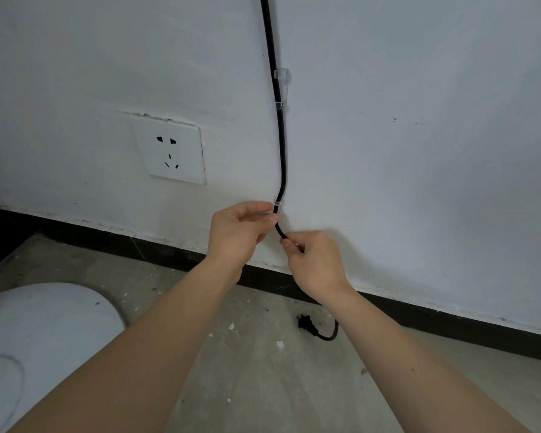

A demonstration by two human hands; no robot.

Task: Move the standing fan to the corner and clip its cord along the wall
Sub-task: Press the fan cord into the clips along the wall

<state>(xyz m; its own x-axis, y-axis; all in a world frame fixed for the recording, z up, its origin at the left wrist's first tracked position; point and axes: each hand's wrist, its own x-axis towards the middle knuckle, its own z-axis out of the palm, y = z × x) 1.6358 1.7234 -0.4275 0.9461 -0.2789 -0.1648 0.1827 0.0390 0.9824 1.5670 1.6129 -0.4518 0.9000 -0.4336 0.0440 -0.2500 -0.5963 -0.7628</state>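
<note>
A white-painted wall (419, 135) fills the upper part of the frame, scuffed and marked in places. A black skirting strip (450, 320) runs along its foot. Below that lies a bare grey floor (263, 385) flecked with white chips. A white wall socket (171, 150) sits left of centre, with rough plaster along its top edge. In the lower left corner is a round white fan base (38, 332), standing on the floor.

The cord (282, 145) is thin, black and glossy. It comes down the wall from the top centre, passes through a clear upper clip (282, 77), then bends slightly left into a clear lower clip (277, 204) near the middle of the frame. Its black plug (306, 327) lies on the floor at lower centre, unplugged.

The left hand (241, 229) has its grip closed, thumb and forefinger pinching the cord at the lower clip. The right hand (316, 260), just below and to the right, has its grip closed on the cord a little further down.
</note>
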